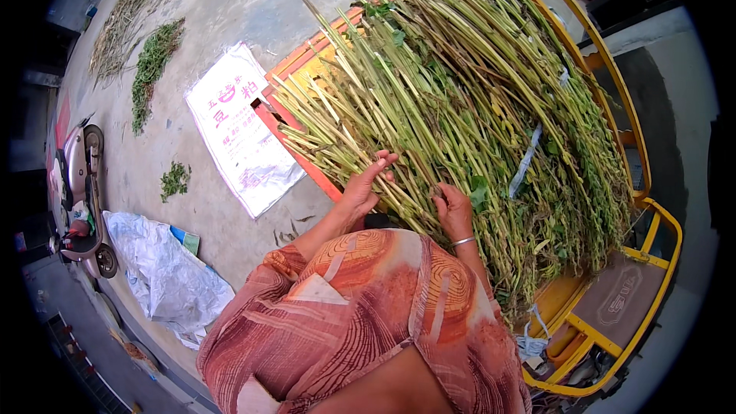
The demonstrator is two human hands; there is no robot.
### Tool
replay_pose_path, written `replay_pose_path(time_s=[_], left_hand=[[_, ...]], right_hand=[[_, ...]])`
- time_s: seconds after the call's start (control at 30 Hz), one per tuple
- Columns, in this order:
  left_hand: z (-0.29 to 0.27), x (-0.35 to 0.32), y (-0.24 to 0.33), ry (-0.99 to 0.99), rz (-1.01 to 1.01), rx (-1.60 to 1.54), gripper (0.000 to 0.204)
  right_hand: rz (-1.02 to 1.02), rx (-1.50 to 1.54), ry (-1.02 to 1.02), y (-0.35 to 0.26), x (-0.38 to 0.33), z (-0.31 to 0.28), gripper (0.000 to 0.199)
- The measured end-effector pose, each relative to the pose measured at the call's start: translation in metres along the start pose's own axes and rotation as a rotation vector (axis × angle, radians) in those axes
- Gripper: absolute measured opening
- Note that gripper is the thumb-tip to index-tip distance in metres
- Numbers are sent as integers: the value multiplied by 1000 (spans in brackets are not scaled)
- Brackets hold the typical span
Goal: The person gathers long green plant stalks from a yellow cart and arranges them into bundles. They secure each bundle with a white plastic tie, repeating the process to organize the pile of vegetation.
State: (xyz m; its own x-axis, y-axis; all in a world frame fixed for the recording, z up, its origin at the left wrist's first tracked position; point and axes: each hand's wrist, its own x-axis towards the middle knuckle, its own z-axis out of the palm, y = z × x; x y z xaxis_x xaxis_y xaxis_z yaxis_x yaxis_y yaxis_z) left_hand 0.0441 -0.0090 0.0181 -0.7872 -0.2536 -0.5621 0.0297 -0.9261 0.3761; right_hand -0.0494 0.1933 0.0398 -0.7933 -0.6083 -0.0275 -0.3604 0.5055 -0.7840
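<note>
Patterned cloth (360,284) in rust, pink and cream lies closest, worn by the person whose 2 bare hands are out over the work. Reading a clock face from the middle of the scene, I see long green stalks (460,100) heaped from 12 to 4 o'clock on a yellow-railed cart (595,335) — pale cut ends towards 11, leafier ends towards 3 and 4. At the dial's centre, the left hand (363,188) is over the near edge of the heap, fingers half curled; whether they pinch a stem I cannot tell. Beside it, towards 4, the right hand (454,211) has its fingers bent in over the stalks, and again I cannot make out any pinched stem. That wrist wears 1 silvery bracelet (463,241). Across the heap at 3 lies a pale strip (525,162), and at 4 is the cart's brown padded seat (613,299). On the concrete floor at 10 a white printed sack (244,134) lies flat, with a leafy green pile (156,69) farther out. A scooter (79,184) stands at 9 — crumpled whitish sheeting (162,272) at 8.
</note>
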Motion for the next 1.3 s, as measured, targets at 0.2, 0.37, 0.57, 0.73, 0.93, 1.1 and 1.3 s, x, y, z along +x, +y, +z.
replay_pose_path(time_s=[0.2,0.37,0.57,0.73,0.93,1.1,1.3], left_hand=[[20,-9,9,-57,79,28,39],[11,-6,2,-35,30,14,37],[4,-7,2,-62,-24,16,31],[-20,-4,-1,1,-54,-9,26],[-11,-1,-3,57,-109,30,20],[-18,3,-4,84,-119,77,21],[-10,0,-3,61,-76,114,35]], right_hand=[[171,-384,-230,26,-46,-42,13],[107,-313,-356,33,-63,-53,10],[162,-514,-690,40,-47,-45,14],[58,-507,-408,36,-21,-51,22],[98,-743,-145,14,12,33,27],[-62,-905,119,29,19,45,8],[-123,-771,165,18,12,35,12]])
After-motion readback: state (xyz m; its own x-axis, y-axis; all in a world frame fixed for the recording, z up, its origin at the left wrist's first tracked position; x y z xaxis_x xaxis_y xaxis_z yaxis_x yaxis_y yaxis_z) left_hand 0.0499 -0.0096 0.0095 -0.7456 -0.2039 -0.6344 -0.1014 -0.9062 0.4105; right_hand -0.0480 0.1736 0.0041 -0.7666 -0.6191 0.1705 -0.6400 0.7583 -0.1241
